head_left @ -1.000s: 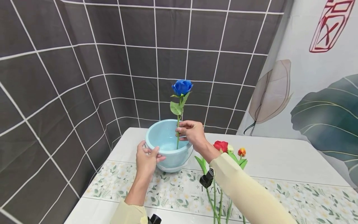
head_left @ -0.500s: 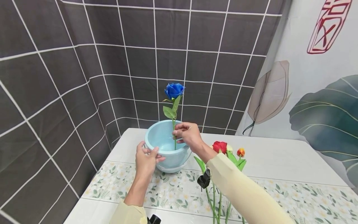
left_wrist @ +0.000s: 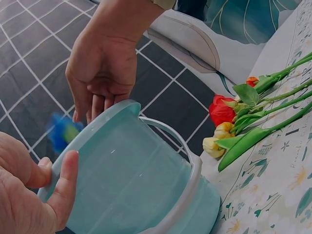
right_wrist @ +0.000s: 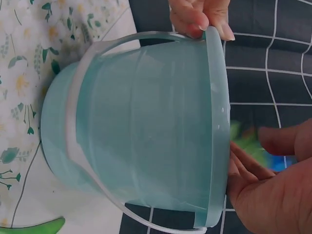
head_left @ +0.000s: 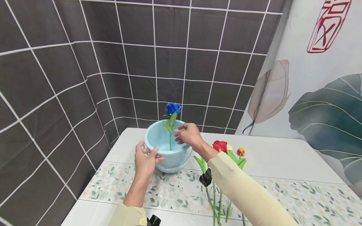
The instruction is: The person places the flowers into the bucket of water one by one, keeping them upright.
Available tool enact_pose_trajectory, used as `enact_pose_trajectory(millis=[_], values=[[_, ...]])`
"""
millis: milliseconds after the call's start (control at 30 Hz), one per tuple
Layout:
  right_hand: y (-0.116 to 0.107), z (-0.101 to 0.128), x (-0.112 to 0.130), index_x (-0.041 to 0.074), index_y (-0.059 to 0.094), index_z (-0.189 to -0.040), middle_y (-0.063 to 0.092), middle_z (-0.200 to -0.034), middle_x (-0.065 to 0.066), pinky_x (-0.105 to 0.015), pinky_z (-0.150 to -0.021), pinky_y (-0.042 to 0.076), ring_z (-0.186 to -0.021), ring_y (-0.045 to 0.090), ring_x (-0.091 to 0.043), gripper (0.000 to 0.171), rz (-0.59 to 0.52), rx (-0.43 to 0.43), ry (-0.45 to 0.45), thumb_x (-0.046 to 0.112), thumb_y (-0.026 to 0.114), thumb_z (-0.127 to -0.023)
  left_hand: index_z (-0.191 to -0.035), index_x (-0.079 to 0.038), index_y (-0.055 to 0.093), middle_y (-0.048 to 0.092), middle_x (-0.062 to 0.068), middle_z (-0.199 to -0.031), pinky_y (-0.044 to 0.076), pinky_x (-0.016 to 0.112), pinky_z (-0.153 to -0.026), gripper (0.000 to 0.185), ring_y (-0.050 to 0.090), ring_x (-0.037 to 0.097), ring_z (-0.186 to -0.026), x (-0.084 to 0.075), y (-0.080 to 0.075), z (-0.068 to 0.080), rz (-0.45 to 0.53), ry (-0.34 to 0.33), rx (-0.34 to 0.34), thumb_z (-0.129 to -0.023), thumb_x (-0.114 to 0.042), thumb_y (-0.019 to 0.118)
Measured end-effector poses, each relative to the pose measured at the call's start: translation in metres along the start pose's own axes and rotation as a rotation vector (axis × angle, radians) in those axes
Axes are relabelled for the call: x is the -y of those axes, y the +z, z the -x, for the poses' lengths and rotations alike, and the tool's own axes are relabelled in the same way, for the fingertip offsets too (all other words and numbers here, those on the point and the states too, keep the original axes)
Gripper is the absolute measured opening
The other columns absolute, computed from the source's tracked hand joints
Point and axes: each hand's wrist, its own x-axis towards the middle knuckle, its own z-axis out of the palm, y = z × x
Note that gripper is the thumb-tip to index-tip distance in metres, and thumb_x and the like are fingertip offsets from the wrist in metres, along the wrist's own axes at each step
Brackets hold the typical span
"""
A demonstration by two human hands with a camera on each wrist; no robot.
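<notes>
A light blue bucket stands on the table, and my left hand grips the left side of its rim, thumb on the near edge. A blue rose stands in the bucket, its green stem inside and its bloom above the far rim. My right hand is over the right side of the rim, fingers bent loosely and apart from the stem. In the right wrist view a gap shows between thumb and fingers, with the blurred rose behind. The bucket's pale handle hangs down its outer side.
Right of the bucket lie several long-stemmed flowers: a red one, a pale one and an orange one, partly under my right sleeve. A dark gridded curtain stands behind the table, a leaf-printed cloth at right.
The blue rose has moved left and then dropped lower into the bucket. My right fingers have let go of its stem. My left hand stays on the rim.
</notes>
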Motion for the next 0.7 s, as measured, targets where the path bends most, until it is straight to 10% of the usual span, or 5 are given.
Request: enact_pose_trajectory(millis=[700], values=[[-0.065, 0.022, -0.014, 0.0, 0.05, -0.123, 0.061, -0.107, -0.027, -0.033, -0.065, 0.065, -0.075, 0.07, -0.022, 0.036, -0.273, -0.115, -0.044, 0.03, 0.042, -0.105, -0.153, -0.01, 0.013, 0.038, 0.015, -0.113, 0.063, 0.023, -0.074, 0.069, 0.064, 0.014, -0.077, -0.001, 0.0, 0.002, -0.063, -0.006, 0.003, -0.098, -0.008, 0.054]])
